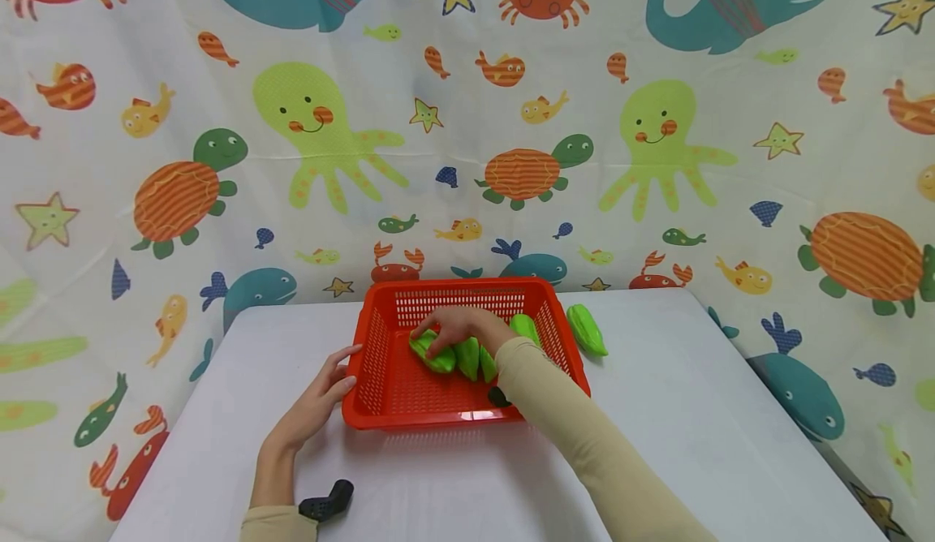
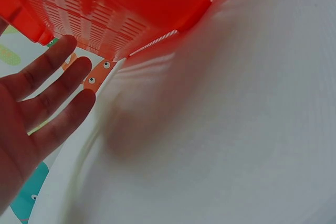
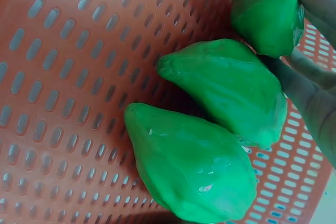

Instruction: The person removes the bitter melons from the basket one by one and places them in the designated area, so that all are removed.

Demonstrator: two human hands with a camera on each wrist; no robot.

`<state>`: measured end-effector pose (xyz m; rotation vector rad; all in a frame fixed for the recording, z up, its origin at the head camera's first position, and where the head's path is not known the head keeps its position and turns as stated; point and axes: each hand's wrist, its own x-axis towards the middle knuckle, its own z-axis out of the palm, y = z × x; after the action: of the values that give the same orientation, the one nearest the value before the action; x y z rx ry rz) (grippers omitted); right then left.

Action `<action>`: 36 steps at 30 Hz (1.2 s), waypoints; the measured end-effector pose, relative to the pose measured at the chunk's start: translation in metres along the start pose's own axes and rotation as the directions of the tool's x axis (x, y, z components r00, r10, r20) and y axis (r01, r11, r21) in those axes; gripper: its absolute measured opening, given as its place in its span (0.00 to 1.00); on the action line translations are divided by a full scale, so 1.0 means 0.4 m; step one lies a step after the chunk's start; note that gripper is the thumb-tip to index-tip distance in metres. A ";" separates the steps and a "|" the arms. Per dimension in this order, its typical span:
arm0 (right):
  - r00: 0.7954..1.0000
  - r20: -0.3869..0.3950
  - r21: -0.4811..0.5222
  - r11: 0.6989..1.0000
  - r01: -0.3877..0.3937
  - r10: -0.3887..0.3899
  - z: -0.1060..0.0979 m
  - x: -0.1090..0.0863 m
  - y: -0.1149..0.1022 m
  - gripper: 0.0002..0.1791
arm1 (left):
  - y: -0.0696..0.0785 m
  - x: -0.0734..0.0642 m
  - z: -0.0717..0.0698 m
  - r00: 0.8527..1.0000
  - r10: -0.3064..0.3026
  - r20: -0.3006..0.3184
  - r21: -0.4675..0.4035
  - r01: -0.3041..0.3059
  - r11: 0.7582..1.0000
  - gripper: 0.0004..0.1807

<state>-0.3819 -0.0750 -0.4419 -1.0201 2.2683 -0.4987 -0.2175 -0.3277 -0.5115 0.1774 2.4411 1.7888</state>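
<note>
A red plastic basket (image 1: 431, 420) with slotted walls stands on the white table. My right hand (image 1: 463, 327) reaches into it and holds the leftmost green fruit (image 1: 433, 354), which is ridged and tapers to one end. In the right wrist view, fingers and thumb lie at both sides of that fruit (image 3: 266, 17). Two more teardrop-shaped green fruits, the middle one (image 3: 228, 90) and the nearer one (image 3: 191, 163), lie beside it on the basket floor. At the basket's left side is my left hand (image 1: 321, 396), its fingertips by the rim. The left wrist view shows its fingers spread and fairly straight.
Another green fruit (image 1: 524, 328) lies in the basket's right part, partly behind my right arm. One green fruit (image 1: 587, 330) lies outside, right of the basket. Behind the table (image 1: 657, 412) hangs a curtain (image 1: 467, 225) printed with sea animals.
</note>
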 end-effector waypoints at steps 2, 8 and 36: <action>1.000 0.005 0.006 1.000 -0.012 0.012 0.000 0.000 -0.001 0.27 | -0.001 0.001 0.000 1.000 0.003 -0.001 0.001 -0.003 1.000 0.31; 1.000 0.030 0.001 1.000 -0.010 0.010 0.001 0.000 -0.001 0.28 | -0.005 0.001 0.001 1.000 0.006 -0.005 -0.007 -0.006 1.000 0.31; 0.984 -0.178 0.208 0.976 0.065 -0.028 -0.063 -0.045 0.017 0.27 | -0.005 0.006 -0.002 1.000 0.002 0.012 -0.004 -0.002 1.000 0.30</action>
<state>-0.3927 -0.0548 -0.4199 -0.9541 2.2840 -0.8621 -0.2200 -0.3288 -0.5133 0.1894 2.4299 1.7884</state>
